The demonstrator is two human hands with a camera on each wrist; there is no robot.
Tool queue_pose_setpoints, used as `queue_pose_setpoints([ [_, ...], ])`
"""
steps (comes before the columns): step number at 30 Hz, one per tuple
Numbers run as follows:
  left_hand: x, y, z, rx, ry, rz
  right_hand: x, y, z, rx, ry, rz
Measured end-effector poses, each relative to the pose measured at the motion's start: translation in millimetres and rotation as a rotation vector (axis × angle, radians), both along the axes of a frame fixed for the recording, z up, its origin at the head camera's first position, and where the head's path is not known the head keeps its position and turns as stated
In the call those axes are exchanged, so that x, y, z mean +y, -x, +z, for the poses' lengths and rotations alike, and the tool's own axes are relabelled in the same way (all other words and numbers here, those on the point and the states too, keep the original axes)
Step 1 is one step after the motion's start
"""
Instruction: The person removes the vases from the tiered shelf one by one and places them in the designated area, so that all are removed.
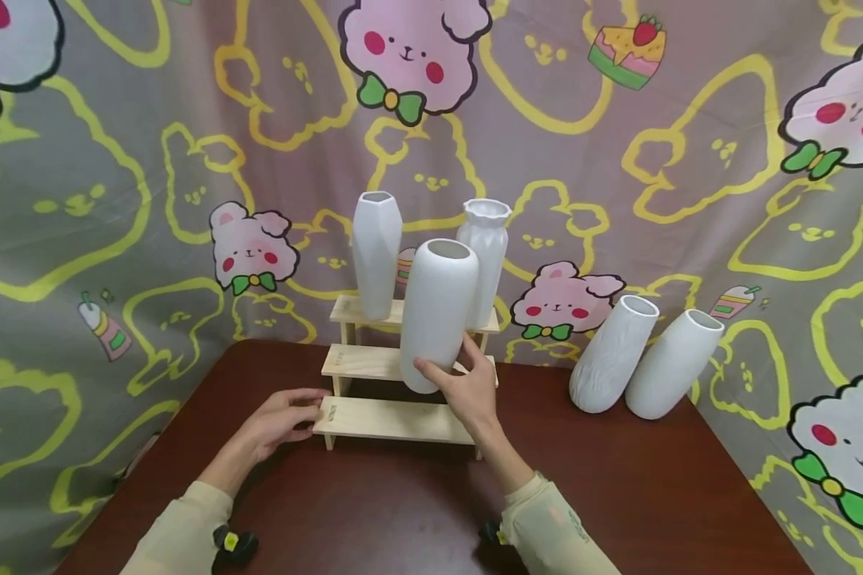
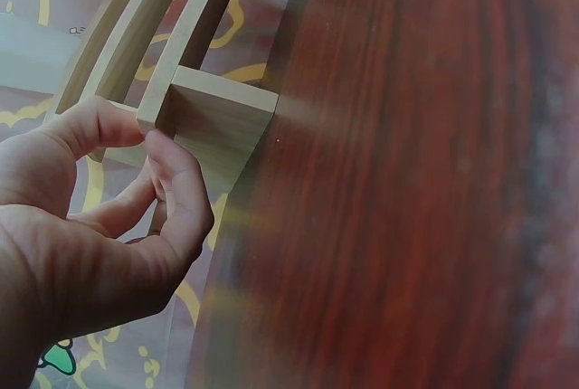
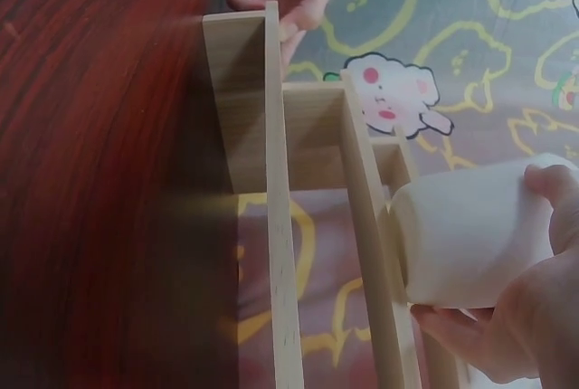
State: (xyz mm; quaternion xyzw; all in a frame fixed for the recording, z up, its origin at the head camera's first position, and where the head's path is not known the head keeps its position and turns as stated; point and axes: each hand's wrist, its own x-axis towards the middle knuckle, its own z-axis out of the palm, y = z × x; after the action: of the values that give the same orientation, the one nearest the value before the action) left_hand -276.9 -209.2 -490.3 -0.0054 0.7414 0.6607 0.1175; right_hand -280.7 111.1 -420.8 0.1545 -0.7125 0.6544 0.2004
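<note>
My right hand grips a smooth white vase low on its body, thumb in front and fingers round the right side. The vase is upright, its base by the middle step of a three-step wooden stand; whether it touches the step I cannot tell. With thumb and fingertips, my left hand pinches the left end of the stand's lowest board. On the top step stand a faceted white vase at left and a ruffle-rimmed white vase at right, partly hidden by the held one.
Two more white vases, one with a textured surface and one smoother, lean at the table's back right. The dark red-brown table ends close behind the stand, where a patterned cloth hangs.
</note>
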Motion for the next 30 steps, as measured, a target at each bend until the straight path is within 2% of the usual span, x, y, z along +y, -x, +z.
queue_pose_setpoints([
  [7,-1.2,-3.3,-10.5,-0.029,-0.011,0.026,17.9,-7.6,-9.4,-0.031,-0.006,-0.028],
  [13,1.7,-2.5,-19.4,-0.031,-0.028,0.009,39.3,-17.1,-13.2,-0.053,0.020,-0.063],
  [23,1.9,-0.3,-13.1,-0.029,-0.029,0.014,64.4,-20.1,-7.2,-0.073,0.018,-0.150],
  [27,0.3,0.7,-8.7,-0.021,-0.039,0.009,68.7,-22.1,3.6,-0.081,0.012,-0.186],
  [30,-0.5,2.2,-4.8,-0.015,-0.044,0.007,68.9,-29.1,19.4,-0.070,-0.016,-0.230],
])
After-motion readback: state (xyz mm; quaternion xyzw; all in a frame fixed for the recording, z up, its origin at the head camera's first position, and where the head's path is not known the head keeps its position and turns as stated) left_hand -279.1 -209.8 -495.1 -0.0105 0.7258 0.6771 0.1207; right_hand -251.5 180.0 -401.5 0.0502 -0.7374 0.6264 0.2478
